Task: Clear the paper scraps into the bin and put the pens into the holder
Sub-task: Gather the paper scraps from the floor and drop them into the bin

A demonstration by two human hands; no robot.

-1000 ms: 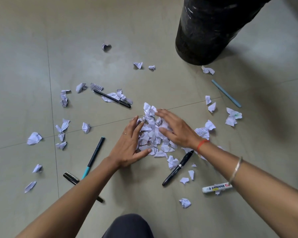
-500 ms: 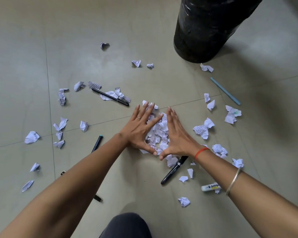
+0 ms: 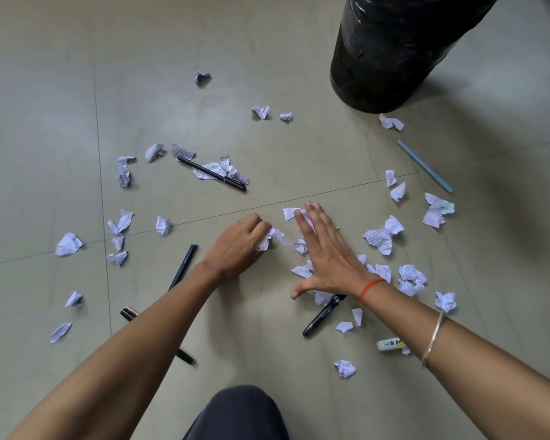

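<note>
Torn white paper scraps [image 3: 380, 239] lie scattered over the tiled floor. My left hand [image 3: 240, 246] is curled around a bunch of scraps [image 3: 275, 238] at the floor's middle. My right hand [image 3: 326, 254] lies flat with fingers spread over more scraps beside it. A black bin [image 3: 391, 49] stands at the upper right. Pens lie around: a black pen [image 3: 211, 173] at the upper middle, a black fat pen [image 3: 323, 314] under my right wrist, a teal-tipped pen [image 3: 183, 265] by my left forearm, a light blue pen [image 3: 424, 166] at right, and a whiteboard marker [image 3: 391, 343].
Another dark pen [image 3: 129, 313] is partly hidden under my left forearm. My dark-clothed knee [image 3: 238, 414] shows at the bottom middle. Scraps also lie far left [image 3: 68, 244] and near the bin [image 3: 391, 123]. No pen holder is in view.
Both hands pressed the pile together, then my left hand closed on a bunch of scraps. My right hand shifted right and flattened. The pile between the hands has shrunk.
</note>
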